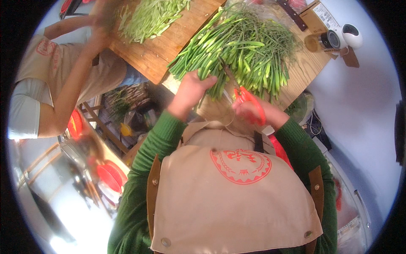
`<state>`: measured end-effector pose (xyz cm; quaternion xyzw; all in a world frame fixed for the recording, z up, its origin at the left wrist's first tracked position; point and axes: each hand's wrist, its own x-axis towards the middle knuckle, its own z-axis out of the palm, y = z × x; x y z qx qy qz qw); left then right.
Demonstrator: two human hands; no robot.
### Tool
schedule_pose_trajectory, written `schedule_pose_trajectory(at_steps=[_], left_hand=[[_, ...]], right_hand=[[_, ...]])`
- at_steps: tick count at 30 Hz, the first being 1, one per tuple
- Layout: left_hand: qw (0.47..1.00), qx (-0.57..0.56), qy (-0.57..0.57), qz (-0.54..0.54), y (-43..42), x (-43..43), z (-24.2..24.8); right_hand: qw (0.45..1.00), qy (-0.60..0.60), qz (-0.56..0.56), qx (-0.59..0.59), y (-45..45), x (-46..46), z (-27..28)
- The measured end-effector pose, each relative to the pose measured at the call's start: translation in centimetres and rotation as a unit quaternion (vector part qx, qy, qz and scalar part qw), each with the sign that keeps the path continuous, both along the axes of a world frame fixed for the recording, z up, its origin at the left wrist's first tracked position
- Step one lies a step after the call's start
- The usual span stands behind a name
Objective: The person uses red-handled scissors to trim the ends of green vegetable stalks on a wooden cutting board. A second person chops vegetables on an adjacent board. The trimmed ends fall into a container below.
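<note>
A thick heap of long green stalks, which look like garlic scapes with thin tangled tips, lies on the wooden table before me. My left hand is at the heap's near left edge, its thumb stretched to the right over stalks that it holds; its other fingers are partly hidden. In my right hand is a pair of scissors with red handles. Their dark blades point up and left over the stalks. Whether the blades touch a stalk cannot be told.
A wooden cutting board with sliced pale green vegetable adjoins the heap. Another person's blurred hands work at its left. Towards the right stand a knife handle, a lidded jar, a white camera and a cardboard box.
</note>
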<state>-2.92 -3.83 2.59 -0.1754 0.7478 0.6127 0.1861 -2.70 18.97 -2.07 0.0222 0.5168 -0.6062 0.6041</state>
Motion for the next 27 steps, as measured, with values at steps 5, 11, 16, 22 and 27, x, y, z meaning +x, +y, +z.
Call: schedule_pose_trajectory(at_steps=[5,11,16,22,27], left_hand=[[0.999,0.015,-0.040,0.014,-0.3,0.0,1.1],[0.998,0.018,-0.062,0.025,-0.6,0.5,1.3],[0.995,0.067,-0.056,0.050,-2.5,1.3,0.6],[0.962,0.150,0.013,0.229,-3.4,1.6,-0.3],[0.974,-0.120,0.083,0.174,-2.5,0.6,-1.0]], right_hand=[[1.000,0.003,-0.008,0.003,0.0,0.1,0.1],[0.993,0.112,-0.008,0.031,-0.2,0.9,-0.9],[0.985,0.073,-0.112,0.110,0.3,1.6,-0.1],[0.984,0.075,-0.141,0.081,1.1,1.5,1.4],[0.987,0.062,-0.114,0.096,1.1,3.0,1.7]])
